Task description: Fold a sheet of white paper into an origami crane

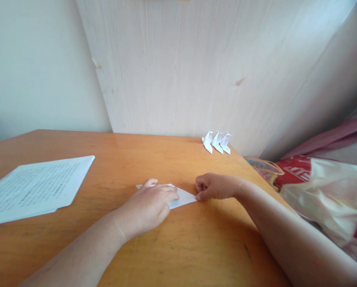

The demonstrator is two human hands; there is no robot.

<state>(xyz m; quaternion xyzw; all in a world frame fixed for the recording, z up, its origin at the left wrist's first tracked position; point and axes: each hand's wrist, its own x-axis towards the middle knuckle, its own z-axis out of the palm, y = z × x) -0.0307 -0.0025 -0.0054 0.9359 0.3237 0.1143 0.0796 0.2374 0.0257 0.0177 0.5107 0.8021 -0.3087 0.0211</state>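
A white folded paper (183,197) is lying on the wooden table (220,247), showing a faint crease and tapering rightward to 1 sharp tip. The left hand (151,204) is resting over it, fingers loosely extended. The right hand (216,186) is touching the tip, fingers curled; whether they are pinching, I cannot tell. 3 paper figures (217,142) are sitting beyond.

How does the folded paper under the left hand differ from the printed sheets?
The folded paper tapers to a point on the right; the printed sheets are broad and larger.
The left hand partly covers the folded paper, and the right hand is at its right tip; neither of the hands is on the printed sheets.
Rows of dark print cover the printed sheets; the folded paper's visible part looks mostly plain.
Both are white and lie on the table.
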